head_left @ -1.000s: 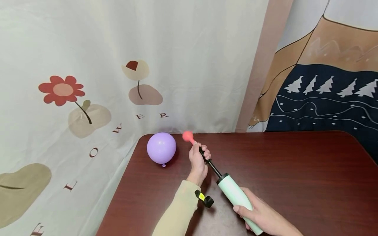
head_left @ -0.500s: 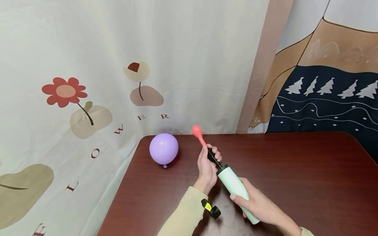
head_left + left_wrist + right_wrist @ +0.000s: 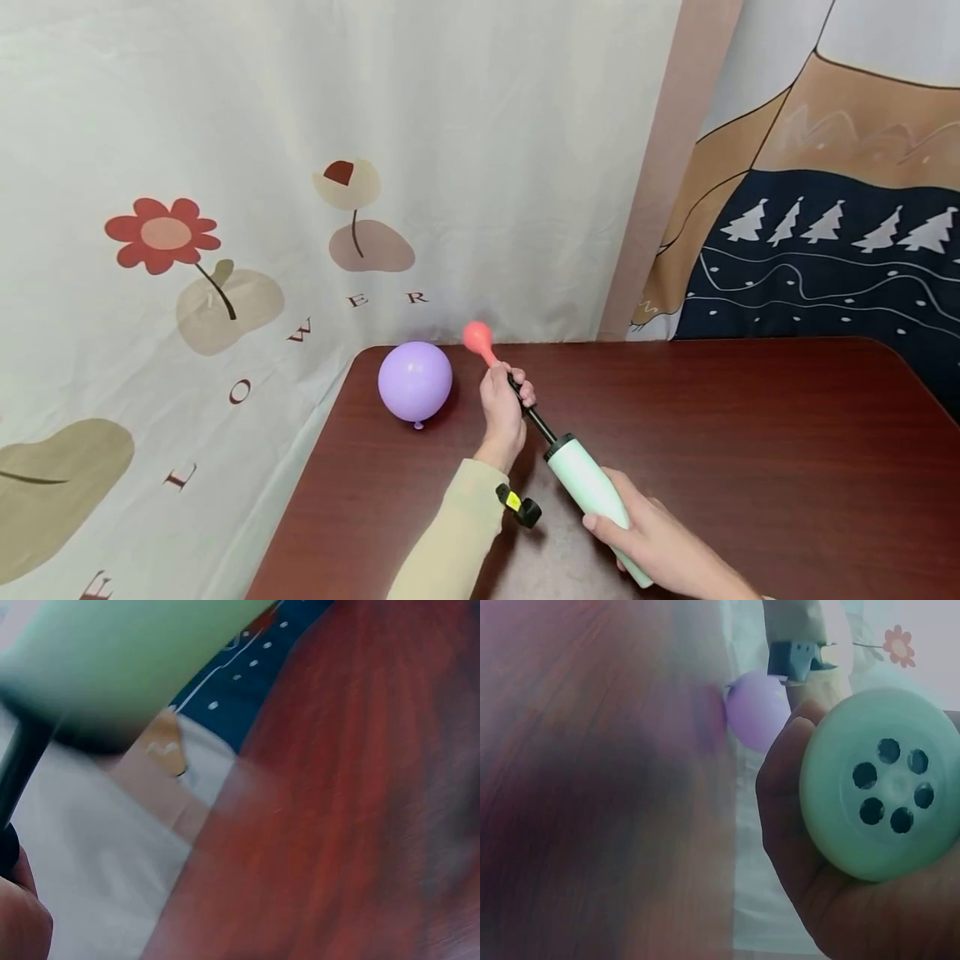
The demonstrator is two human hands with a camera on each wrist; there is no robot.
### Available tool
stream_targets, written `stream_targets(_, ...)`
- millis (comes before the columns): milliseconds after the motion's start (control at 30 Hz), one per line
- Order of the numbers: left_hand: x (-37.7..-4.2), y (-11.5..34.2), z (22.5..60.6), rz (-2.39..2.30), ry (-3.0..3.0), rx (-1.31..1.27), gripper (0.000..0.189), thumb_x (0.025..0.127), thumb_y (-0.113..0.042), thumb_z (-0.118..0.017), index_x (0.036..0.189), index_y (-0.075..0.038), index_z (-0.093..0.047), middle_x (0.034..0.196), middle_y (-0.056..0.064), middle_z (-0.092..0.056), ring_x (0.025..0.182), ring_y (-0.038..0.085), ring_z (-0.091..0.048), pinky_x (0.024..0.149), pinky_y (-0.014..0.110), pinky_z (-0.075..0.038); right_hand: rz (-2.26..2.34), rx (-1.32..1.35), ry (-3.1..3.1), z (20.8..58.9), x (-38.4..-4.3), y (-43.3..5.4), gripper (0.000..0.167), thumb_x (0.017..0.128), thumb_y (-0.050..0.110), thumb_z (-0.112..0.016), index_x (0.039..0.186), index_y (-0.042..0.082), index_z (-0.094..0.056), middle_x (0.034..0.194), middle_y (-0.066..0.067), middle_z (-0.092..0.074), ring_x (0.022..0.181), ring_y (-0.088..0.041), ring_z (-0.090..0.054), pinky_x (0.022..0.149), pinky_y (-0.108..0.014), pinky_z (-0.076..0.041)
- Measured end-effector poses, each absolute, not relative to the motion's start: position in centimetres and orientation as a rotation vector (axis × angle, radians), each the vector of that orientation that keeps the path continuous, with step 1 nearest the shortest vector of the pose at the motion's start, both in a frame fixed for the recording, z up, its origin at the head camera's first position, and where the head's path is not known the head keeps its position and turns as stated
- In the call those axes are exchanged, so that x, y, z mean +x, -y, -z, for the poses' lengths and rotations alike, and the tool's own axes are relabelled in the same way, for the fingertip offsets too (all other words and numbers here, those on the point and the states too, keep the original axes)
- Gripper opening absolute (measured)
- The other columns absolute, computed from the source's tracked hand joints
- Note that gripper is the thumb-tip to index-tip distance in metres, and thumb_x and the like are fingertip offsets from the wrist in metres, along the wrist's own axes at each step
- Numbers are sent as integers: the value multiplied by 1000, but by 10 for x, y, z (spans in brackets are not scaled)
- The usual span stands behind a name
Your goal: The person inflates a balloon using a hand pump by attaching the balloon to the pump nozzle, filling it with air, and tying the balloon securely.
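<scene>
My right hand [image 3: 641, 529] grips the mint-green barrel of a balloon pump [image 3: 588, 483]. In the right wrist view the pump's round end [image 3: 885, 787] shows several dark holes. Curled round the black handle at the pump's other end is my left hand [image 3: 506, 408], with a small red balloon [image 3: 477, 337] sticking out past its fingers. A length of black rod [image 3: 542, 425] shows between handle and barrel. The red balloon is only slightly filled, and its neck is hidden in the left hand. To the left, a round, inflated purple balloon [image 3: 415, 382] rests on the table, its tied end toward me.
The dark red-brown table [image 3: 750, 433] reaches back to a pale curtain [image 3: 510, 167] printed with flowers and letters. A navy and tan printed cloth [image 3: 840, 275] hangs at the right. A black wrist camera [image 3: 528, 512] sits on the left sleeve.
The left hand pushed in toward the barrel, then drew back up and left, so the rod shows again. The red balloon moved with it and looks slightly fuller than one second ago.
</scene>
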State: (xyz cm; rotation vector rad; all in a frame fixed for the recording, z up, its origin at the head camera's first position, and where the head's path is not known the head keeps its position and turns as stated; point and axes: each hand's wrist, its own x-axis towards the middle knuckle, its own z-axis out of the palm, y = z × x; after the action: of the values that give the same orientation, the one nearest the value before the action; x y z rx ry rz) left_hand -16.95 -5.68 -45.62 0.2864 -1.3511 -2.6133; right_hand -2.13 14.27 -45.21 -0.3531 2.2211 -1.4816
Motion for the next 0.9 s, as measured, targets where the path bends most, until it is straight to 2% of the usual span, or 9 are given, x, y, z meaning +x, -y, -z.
stream_targets(100, -177, 64, 452, 2602, 1304, 300, 23, 113, -18, -34, 93, -12, -43, 72, 0, -47, 50, 5, -40, 43, 13, -33, 1449, -357, -2221, 449, -14, -150, 66, 103, 38, -64, 153, 7, -35, 120, -14, -57, 85, -23, -61, 61, -33, -53)
stream_targets(200, -178, 65, 450, 2627, 1254, 313, 23, 113, -18, -35, 93, -12, -43, 72, -1, -46, 50, 5, -39, 44, 12, -31, 1423, -402, -2235, 449, -10, -155, 66, 104, 37, -63, 153, 6, -34, 120, -14, -57, 85, -19, -60, 62, -31, -51)
stream_targets(367, -167, 54, 449, 2680, 1223, 271, 22, 111, -16, -36, 90, -13, -43, 71, -2, -45, 50, 3, -38, 44, 12, -29, 1375, -420, -2290, 448, -10, -156, 62, 104, 40, -61, 152, 10, -35, 114, -8, -58, 82, -12, -58, 62, -29, -49)
stream_targets(533, -150, 34, 447, 2708, 1297, 144, 25, 111, -19, -35, 89, -13, -45, 73, -2, -44, 51, 4, -39, 45, 13, -32, 1454, -402, -2285, 446, -25, -151, 62, 106, 42, -59, 154, 12, -35, 105, -9, -61, 64, -18, -64, 53, -33, -54)
stream_targets(633, -141, 25, 450, 2697, 1372, 136, 26, 111, -20, -34, 89, -12, -45, 73, -1, -45, 51, 5, -40, 46, 14, -34, 1547, -444, -2257, 447, -34, -148, 60, 107, 36, -59, 154, 8, -34, 96, -12, -61, 54, -22, -64, 47, -36, -55)
stream_targets(800, -143, 26, 456, 2642, 1397, 192, 27, 113, -22, -33, 91, -12, -45, 73, -2, -45, 51, 4, -40, 46, 13, -34, 1613, -442, -2255, 453, -39, -137, 58, 107, 33, -60, 152, 7, -36, 87, -9, -60, 53, -21, -63, 47, -35, -54)
stream_targets(900, -152, 35, 458, 2641, 1376, 225, 26, 113, -19, -32, 91, -12, -44, 72, -2, -45, 50, 4, -40, 44, 14, -33, 1600, -399, -2249, 455, -35, -134, 61, 105, 37, -61, 154, 9, -36, 89, -9, -62, 56, -23, -64, 49, -34, -54)
